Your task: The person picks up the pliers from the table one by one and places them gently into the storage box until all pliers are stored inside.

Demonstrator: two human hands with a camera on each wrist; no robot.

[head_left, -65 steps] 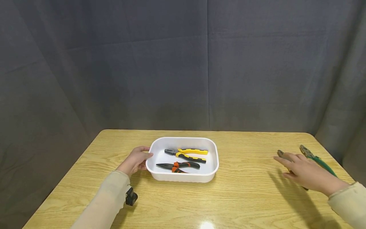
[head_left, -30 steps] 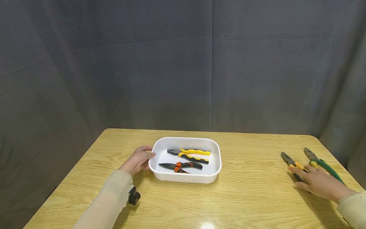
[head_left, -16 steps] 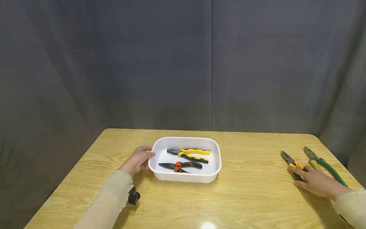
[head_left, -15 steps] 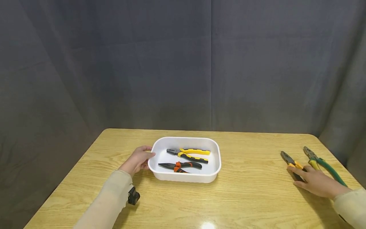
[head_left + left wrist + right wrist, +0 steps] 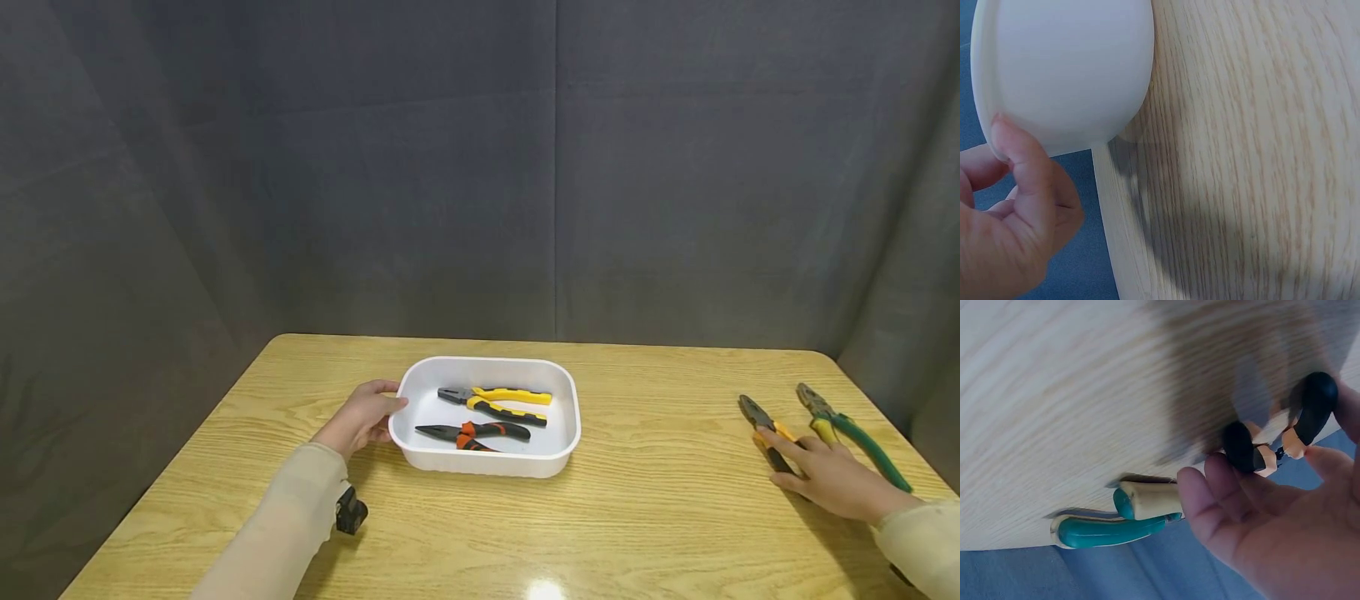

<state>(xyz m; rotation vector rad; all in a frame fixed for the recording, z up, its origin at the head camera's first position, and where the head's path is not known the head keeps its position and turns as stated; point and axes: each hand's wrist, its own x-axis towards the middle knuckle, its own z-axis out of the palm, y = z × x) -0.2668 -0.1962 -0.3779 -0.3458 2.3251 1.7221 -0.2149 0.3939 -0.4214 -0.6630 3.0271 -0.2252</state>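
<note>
The orange-and-black pliers lie at the right end of the desk, and I'll set the clock by the person, twelve being the far edge. Their long axis runs from eleven to five: the dark metal nose points to eleven, the handles back toward five, beneath the right hand. That is the relation that counts: the nose sits at about ten o'clock from the knuckles, and the right hand is plainly the nearer one. Its fingers are bent about the two handles, thumb side against one and fingertips against the other, in what I take to be a grip.

Just beside them, toward two o'clock, lie the green-handled pliers, slanting the same way, partly hidden by the hand.

Well off at nine o'clock stands the white tray. In it the yellow-and-black pliers lie on the twelve side and the red-and-black long-nose pliers on the six side, both with noses toward nine. The left hand pinches the tray's nine-o'clock end, thumb over the rim. A dark curtain hangs behind.
</note>
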